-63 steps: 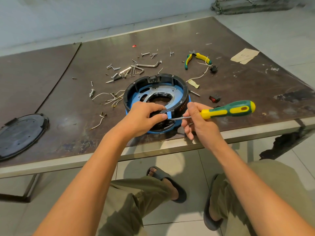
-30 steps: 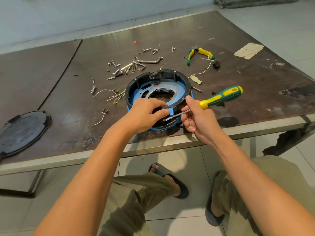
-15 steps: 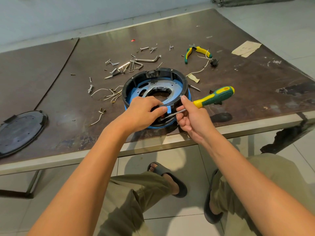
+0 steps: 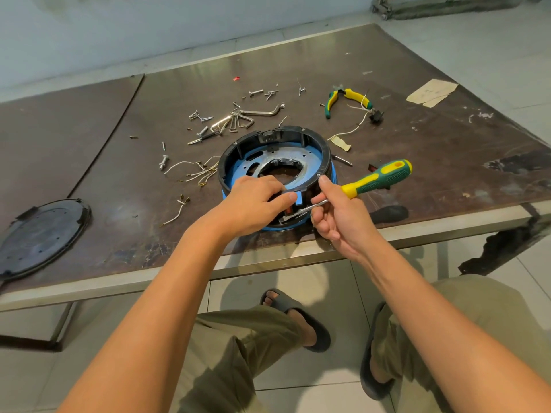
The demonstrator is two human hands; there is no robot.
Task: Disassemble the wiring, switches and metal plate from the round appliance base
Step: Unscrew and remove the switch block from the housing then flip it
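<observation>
Brown table (image 4: pixel 417 174), base (image 4: pixel 280 131) sitting near front edge. Your left hand (image 4: pixel 253 204) curling over its rim at 6 o'clock; right hand (image 4: pixel 337 216) pinching screwdriver (image 4: pixel 378 177), tip prying there. Base looking light, stiff plastic, likely sliding: hold rim firmly.

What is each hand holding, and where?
Right hand holds the screwdriver by its shaft, near the handle; left hand grips the near rim of the base.

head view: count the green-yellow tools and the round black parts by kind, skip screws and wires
screwdriver: 1
pliers: 1
base: 1
cover: 1
total: 4
</observation>
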